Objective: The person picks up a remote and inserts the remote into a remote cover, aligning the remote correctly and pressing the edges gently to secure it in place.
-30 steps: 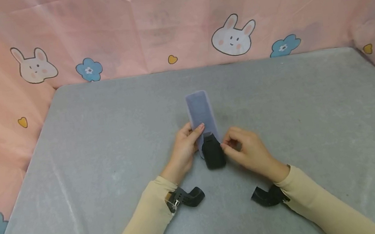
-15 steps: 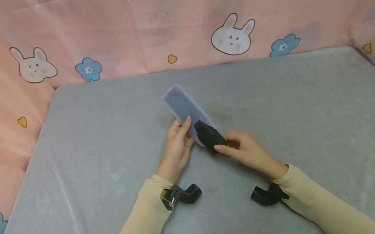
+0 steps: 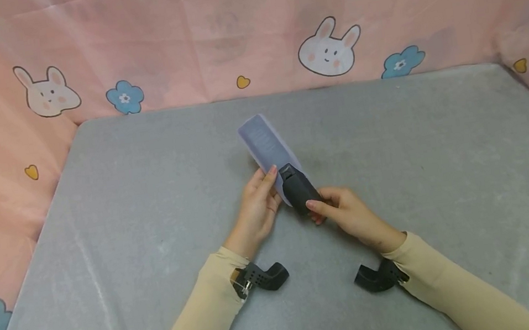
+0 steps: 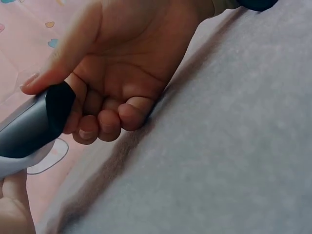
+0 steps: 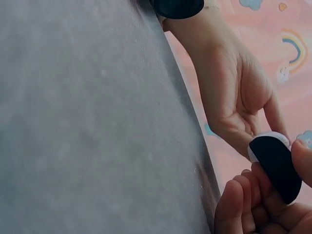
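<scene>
A long, shallow, translucent lavender piece [image 3: 266, 138] with a raised rim tilts up to the left at mid-table in the head view. My left hand [image 3: 256, 208] grips its left edge, thumb on top. Over its lower end lies a black rounded piece [image 3: 298, 187] with a narrower top; the two seem joined, but I cannot tell how. My right hand [image 3: 351, 212] pinches the bottom right of the black piece, thumb over it. In the left wrist view the black end [image 4: 58, 112] sits between the right hand's thumb and fingers, with a pale side below. Their exact kind is unclear.
A grey cloth covers the table [image 3: 149, 202]. Pink printed curtain [image 3: 188, 41] hangs behind it and at both sides. Black camera mounts [image 3: 379, 275] jut inward from both wrists, close to the table.
The lavender and black pieces swing tops leftward together, then turn slightly back. My right hand, first beside the black piece with fingers curled, now pinches its lower corner.
</scene>
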`<state>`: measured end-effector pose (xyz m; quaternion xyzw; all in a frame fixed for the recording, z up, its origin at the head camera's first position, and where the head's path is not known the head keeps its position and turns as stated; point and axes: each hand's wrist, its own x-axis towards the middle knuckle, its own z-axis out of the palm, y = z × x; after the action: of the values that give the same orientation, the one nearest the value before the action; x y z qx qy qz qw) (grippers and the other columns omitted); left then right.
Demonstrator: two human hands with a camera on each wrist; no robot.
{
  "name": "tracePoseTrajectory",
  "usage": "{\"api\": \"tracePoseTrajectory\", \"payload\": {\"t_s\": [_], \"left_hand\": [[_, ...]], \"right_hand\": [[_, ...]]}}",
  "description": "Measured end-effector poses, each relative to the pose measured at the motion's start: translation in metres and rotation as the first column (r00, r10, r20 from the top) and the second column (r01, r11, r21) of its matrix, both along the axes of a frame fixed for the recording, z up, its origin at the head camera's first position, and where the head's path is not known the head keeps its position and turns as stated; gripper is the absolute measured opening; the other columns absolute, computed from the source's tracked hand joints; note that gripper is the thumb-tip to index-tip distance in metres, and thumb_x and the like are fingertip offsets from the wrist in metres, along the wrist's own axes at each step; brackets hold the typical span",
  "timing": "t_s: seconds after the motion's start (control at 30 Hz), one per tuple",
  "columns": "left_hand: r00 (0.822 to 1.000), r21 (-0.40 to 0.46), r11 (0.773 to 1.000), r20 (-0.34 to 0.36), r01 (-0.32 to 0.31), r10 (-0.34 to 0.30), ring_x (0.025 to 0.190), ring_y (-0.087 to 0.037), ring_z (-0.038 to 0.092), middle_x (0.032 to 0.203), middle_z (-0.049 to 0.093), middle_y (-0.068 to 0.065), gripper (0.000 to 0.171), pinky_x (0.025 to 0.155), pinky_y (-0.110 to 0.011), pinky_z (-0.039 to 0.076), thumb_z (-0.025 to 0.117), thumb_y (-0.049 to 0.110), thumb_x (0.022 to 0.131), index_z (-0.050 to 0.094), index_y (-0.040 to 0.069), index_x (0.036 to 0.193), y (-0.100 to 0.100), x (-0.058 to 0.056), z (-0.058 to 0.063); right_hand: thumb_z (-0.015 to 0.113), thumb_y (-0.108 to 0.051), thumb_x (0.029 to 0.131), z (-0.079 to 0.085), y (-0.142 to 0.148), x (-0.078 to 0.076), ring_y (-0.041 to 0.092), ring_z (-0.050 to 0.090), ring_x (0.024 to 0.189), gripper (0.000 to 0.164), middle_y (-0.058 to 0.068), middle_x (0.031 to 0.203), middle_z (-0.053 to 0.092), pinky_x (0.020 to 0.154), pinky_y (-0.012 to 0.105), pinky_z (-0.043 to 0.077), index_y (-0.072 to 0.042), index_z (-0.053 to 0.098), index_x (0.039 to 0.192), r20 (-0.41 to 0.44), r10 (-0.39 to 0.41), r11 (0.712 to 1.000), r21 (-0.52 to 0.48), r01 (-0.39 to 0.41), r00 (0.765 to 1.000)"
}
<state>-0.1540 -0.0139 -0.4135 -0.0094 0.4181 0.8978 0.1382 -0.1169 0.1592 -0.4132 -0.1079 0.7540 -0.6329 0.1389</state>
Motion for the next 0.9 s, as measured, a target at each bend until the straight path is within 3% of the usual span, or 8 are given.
{"api": "tracePoseTrajectory", "payload": {"t_s": [0.17, 0.3, 0.47, 0.6, 0.73, 0.9], "left_hand": [[1.0, 0.013, 1.0, -0.013, 0.028, -0.028, 0.088, -0.009, 0.062, 0.097, 0.063, 0.0, 0.025, 0.077, -0.025, 0.051, 0.037, 0.007, 0.102, 0.046, 0.0, 0.124, -0.0001, 0.0019, 0.0022], [1.0, 0.023, 1.0, -0.015, 0.004, -0.004, 0.084, -0.009, 0.062, 0.093, 0.064, 0.0, 0.018, 0.072, -0.025, 0.051, 0.037, 0.007, 0.102, 0.051, 0.007, 0.112, -0.0019, 0.0013, 0.0033], [1.0, 0.069, 0.997, 0.006, -0.015, 0.015, 0.079, -0.008, 0.063, 0.091, 0.066, 0.001, 0.018, 0.067, -0.023, 0.051, 0.035, 0.01, 0.103, 0.052, 0.011, 0.109, -0.0052, -0.0003, 0.0031], [1.0, 0.101, 0.995, 0.018, -0.004, 0.002, 0.076, -0.008, 0.063, 0.09, 0.066, 0.002, 0.02, 0.065, -0.022, 0.051, 0.034, 0.012, 0.103, 0.053, 0.012, 0.108, -0.0062, 0.0, 0.003], [0.999, 0.116, 0.993, 0.017, 0.037, -0.039, 0.082, -0.008, 0.062, 0.096, 0.065, 0.001, 0.023, 0.069, -0.023, 0.051, 0.031, 0.013, 0.104, 0.05, 0.009, 0.118, -0.005, 0.0017, 0.0034], [0.996, 0.117, 0.989, 0.02, 0.088, -0.091, 0.093, -0.011, 0.059, 0.104, 0.059, 0.0, 0.034, 0.075, -0.026, 0.051, 0.027, 0.013, 0.104, 0.035, 0.003, 0.136, -0.004, 0.003, 0.0036]], "right_hand": [[0.056, -0.008, 0.094, -0.001, 0.0, 0.0001, 0.014, 0.061, 0.072, 0.023, 0.013, 0.079, 0.062, 0.067, 0.029, 0.054, 0.015, 0.059, 0.098, 0.001, -0.014, 1.0, -0.009, 0.014, 1.0], [0.056, -0.009, 0.094, -0.0002, -0.0009, 0.0003, 0.014, 0.061, 0.071, 0.023, 0.012, 0.078, 0.062, 0.067, 0.03, 0.054, 0.013, 0.06, 0.097, 0.021, -0.059, 0.998, -0.028, 0.06, 0.998], [0.054, -0.004, 0.094, 0.0013, -0.0011, 0.001, 0.013, 0.059, 0.067, 0.012, 0.004, 0.076, 0.061, 0.065, 0.027, 0.053, 0.005, 0.061, 0.091, -0.019, -0.195, 0.967, -0.169, 0.189, 0.981], [0.057, 0.002, 0.091, 0.002, -0.0004, 0.0016, 0.013, 0.058, 0.067, 0.005, 0.001, 0.079, 0.062, 0.063, 0.026, 0.053, 0.001, 0.062, 0.088, -0.098, -0.25, 0.938, -0.273, 0.215, 0.963], [0.059, 0.005, 0.089, 0.0029, -0.0004, 0.0017, 0.011, 0.058, 0.069, 0.008, 0.001, 0.082, 0.063, 0.063, 0.025, 0.052, -0.001, 0.064, 0.088, -0.133, -0.252, 0.931, -0.305, 0.202, 0.959], [0.06, 0.007, 0.087, 0.0026, -0.0003, 0.0011, 0.008, 0.058, 0.071, 0.011, -0.002, 0.081, 0.065, 0.064, 0.022, 0.05, -0.002, 0.067, 0.087, -0.152, -0.292, 0.924, -0.3, 0.238, 0.944]]}}
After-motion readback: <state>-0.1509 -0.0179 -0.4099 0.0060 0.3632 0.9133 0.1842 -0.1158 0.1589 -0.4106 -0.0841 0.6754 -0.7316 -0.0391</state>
